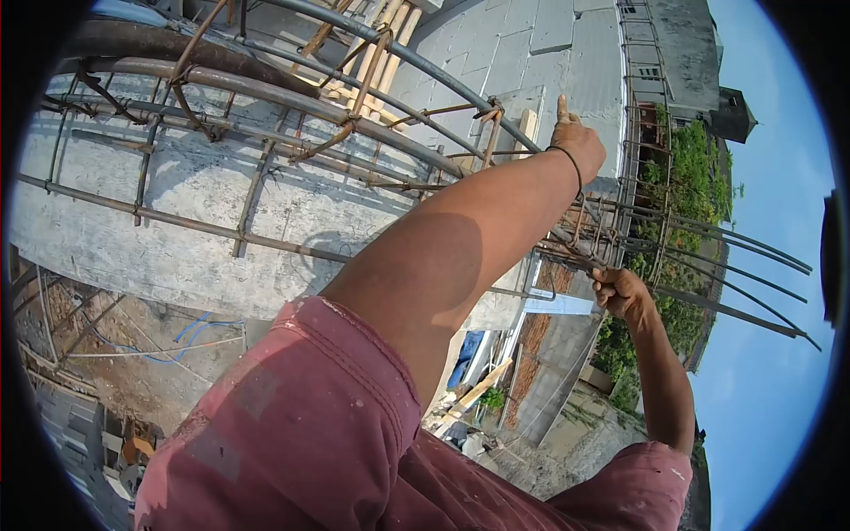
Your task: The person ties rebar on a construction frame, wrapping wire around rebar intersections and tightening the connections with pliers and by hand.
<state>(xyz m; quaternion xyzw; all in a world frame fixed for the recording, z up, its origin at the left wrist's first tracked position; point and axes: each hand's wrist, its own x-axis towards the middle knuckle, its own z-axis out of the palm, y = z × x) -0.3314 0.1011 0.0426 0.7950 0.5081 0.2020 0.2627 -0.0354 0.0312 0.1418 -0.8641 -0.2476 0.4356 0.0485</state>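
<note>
My left hand (577, 144) reaches out beyond the steel bars, one finger stretched away and the others curled. Nothing shows in it, and a dark band circles the wrist. Lower and to the right, my right hand (620, 290) is closed at the end of a steel bar (580, 254) in the rebar cage; its grip is partly hidden. Rusty stirrups (370, 75) tie the long bars of the cage (434, 75) together. My left forearm covers part of the cage.
Below the bars lies a pale concrete surface (266, 199). Grey panels (505, 57) and timber strips (394, 53) lie beyond. Loose rebar ends (753, 265) stick out at right. A drop to the ground (159, 341), with blue hose (190, 332), opens at lower left.
</note>
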